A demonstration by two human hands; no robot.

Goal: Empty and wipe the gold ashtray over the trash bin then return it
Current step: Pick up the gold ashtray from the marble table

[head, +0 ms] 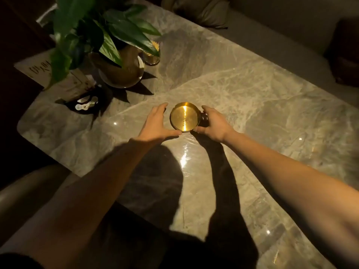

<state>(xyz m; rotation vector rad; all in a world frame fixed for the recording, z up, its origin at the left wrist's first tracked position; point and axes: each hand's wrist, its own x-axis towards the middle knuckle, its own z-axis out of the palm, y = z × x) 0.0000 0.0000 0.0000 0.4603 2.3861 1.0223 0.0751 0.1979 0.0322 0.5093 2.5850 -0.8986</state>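
Observation:
The gold ashtray (185, 117) is a round, shallow brass dish sitting on the marble table (242, 105) near its middle. Its inside looks bare and shiny, with a bright streak of light across it. My right hand (212, 122) curls around its right side, with the thumb at the near rim and the fingers at the far rim. My left hand (157, 123) is just to its left with fingers spread. Only the left thumb tip reaches the ashtray's near edge. No trash bin is in view.
A potted plant (120, 63) with broad green leaves stands at the far left, a small glass cup (151, 58) behind it. A card or menu (64, 80) and a dark coaster with small items (87, 103) lie beside the pot. A sofa cushion (200, 10) sits beyond the table.

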